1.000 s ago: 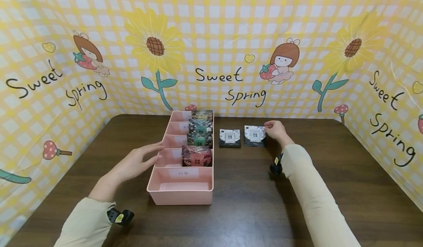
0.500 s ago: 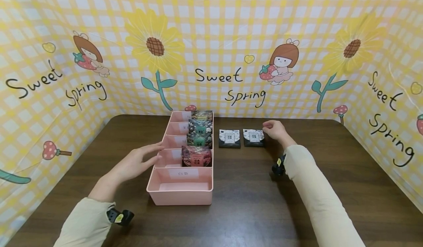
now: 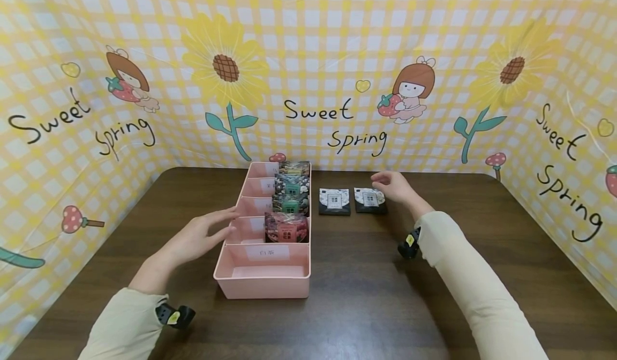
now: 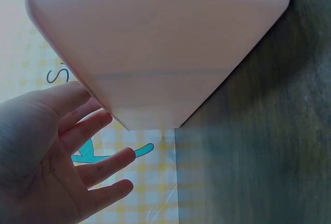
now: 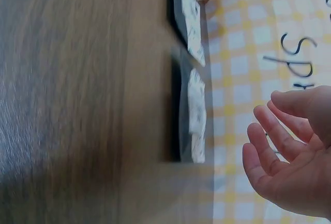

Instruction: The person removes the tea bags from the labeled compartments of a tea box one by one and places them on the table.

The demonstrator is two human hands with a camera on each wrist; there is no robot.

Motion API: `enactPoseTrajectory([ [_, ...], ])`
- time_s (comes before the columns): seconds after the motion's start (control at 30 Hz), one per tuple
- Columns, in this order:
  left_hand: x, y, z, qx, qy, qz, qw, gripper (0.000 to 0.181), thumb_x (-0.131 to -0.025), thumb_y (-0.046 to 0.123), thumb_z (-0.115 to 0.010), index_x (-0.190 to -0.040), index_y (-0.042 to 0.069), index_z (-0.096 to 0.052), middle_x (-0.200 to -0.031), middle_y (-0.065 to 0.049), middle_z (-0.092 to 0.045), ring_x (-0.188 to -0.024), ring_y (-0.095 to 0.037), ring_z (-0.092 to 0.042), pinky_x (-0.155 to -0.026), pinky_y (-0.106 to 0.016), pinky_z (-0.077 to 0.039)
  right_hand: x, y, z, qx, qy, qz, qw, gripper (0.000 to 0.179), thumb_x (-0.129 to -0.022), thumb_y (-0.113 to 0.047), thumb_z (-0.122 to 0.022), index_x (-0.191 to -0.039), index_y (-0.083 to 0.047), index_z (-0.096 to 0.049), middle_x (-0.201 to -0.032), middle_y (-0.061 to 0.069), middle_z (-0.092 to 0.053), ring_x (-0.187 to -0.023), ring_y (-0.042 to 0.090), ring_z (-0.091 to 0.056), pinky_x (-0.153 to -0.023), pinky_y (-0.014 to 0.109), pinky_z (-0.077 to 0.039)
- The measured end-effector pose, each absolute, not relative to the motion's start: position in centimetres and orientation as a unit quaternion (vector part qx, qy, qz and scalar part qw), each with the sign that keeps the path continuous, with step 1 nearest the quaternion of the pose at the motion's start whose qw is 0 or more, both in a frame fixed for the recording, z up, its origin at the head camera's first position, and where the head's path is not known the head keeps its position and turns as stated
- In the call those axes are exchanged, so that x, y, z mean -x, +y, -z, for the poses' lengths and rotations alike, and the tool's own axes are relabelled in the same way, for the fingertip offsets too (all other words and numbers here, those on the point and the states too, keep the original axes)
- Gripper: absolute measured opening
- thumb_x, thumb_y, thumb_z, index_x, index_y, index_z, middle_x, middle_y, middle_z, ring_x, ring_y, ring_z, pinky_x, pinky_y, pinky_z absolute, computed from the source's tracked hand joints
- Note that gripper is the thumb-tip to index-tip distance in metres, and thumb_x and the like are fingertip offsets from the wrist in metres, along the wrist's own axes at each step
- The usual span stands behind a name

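A long pink divided box (image 3: pixel 262 288) stands left of centre in the head view. My left hand (image 3: pixel 193 239) is at its left rim, fingers loosely extended; in the left wrist view the fingertips (image 4: pixel 106 116) touch or nearly touch the box's edge. Two flat tea sachets with white tops and dark bottoms lie side by side right of the box, the left one (image 3: pixel 335 202) and the right one (image 3: pixel 370 201). My right hand (image 3: pixel 399 188) hovers at the right sachet's upper right corner; the right wrist view shows its fingers loosely bent, holding nothing.
Inside the box, a red sachet (image 3: pixel 287 228), green sachets (image 3: pixel 291 204) and others farther back stand in separate labelled compartments. A white label (image 3: pixel 267 253) marks the nearest compartment. Yellow checked cloth (image 3: pixel 308 54) encloses the dark wooden table (image 3: pixel 356 295) behind and at both sides.
The right sachet has come down flat, level with the left one. My right hand has let go of it and moved slightly left above its corner. My left hand stays put.
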State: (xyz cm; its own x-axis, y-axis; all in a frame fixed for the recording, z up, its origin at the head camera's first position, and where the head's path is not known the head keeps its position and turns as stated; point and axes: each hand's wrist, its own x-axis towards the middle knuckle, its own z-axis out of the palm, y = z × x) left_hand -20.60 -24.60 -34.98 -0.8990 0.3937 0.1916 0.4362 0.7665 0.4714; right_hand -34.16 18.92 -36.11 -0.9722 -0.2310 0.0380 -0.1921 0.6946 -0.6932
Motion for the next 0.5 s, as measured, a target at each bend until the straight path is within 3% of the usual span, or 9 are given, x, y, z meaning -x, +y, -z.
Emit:
enactPoseTrajectory([
  [0.5, 20.7, -24.6, 35.0, 0.219, -0.939, 0.261, 0.04, 0.037, -0.094, 0.018, -0.056, -0.129, 0.005, -0.055, -0.136, -0.021, -0.051, -0.127, -0.04, -0.046, -0.103, -0.056, -0.037, 31.7, 16.6, 34.6, 0.173, 0.902, 0.394, 0.022, 0.03, -0.095, -0.016, -0.052, -0.121, -0.002, -0.057, -0.119, 0.019, -0.061, -0.111, 0.032, -0.057, -0.092, 0.045, -0.048],
])
